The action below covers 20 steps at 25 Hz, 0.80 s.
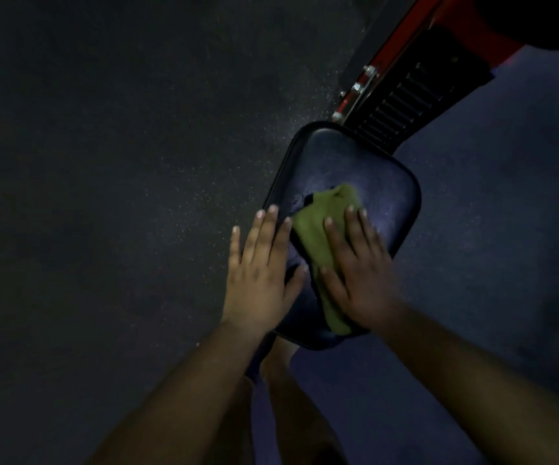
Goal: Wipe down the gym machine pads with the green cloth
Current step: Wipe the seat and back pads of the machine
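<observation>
Pressing flat on one olive-green folded cloth (318,236), the right hand (358,270) lies with its fingers straight and spread, palm down, pinning the cloth against the one dark blue, rounded-rectangle vinyl pad (348,169) that fills the centre of the frame. The hand curls round nothing; it only bears down on the fabric. The cloth runs as one long strip from just right of centre down to the pad's lower edge, its upper end poking out beyond the fingertips and its lower end showing under the heel of the hand.

The left hand (261,263) is just beside it, also open, four fingers straight and the thumb angled toward the cloth. It rests on the pad's left edge and grips nothing; the thumb tip comes near the cloth, though contact cannot be told.

Two bare forearms enter from the bottom of the frame. Small wet-looking spots show on the pad's surface near the cloth's upper end.

In the upper right, one red metal frame bar (402,38) slants away from the pad, with two silver bolts (363,80) on its edge and one black ribbed plate (402,102) beside it. Dark speckled flooring (103,162) fills the left half; a bluish surface (506,213) lies to the right.
</observation>
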Each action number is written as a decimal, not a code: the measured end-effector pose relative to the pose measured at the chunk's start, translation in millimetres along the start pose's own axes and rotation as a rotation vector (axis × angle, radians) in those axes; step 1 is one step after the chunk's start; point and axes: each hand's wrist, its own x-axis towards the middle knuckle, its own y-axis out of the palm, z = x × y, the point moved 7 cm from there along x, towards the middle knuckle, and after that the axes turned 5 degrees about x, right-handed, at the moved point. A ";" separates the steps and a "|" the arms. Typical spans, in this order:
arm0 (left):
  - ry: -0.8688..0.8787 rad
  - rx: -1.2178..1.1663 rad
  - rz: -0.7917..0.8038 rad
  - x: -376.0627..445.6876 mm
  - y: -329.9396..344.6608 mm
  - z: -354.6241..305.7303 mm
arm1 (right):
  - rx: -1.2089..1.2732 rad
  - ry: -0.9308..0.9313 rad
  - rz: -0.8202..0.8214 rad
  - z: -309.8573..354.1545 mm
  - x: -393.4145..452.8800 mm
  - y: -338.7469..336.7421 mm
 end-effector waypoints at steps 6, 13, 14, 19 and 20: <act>-0.099 -0.010 0.082 -56.6 23.9 16.3 | -0.125 0.102 -0.059 -31.8 149.7 -36.5; 0.002 0.010 0.146 -84.4 26.4 47.9 | -0.122 -0.171 0.059 71.5 32.2 15.9; 0.006 0.034 0.149 -88.3 26.1 52.0 | -0.141 -0.253 0.105 68.9 21.3 16.5; 0.064 0.066 0.145 -86.7 24.6 53.8 | -0.177 0.035 0.004 -8.4 92.0 -24.4; 0.065 0.065 0.151 -86.7 24.6 53.9 | -0.103 0.176 -0.063 -0.2 89.5 -20.8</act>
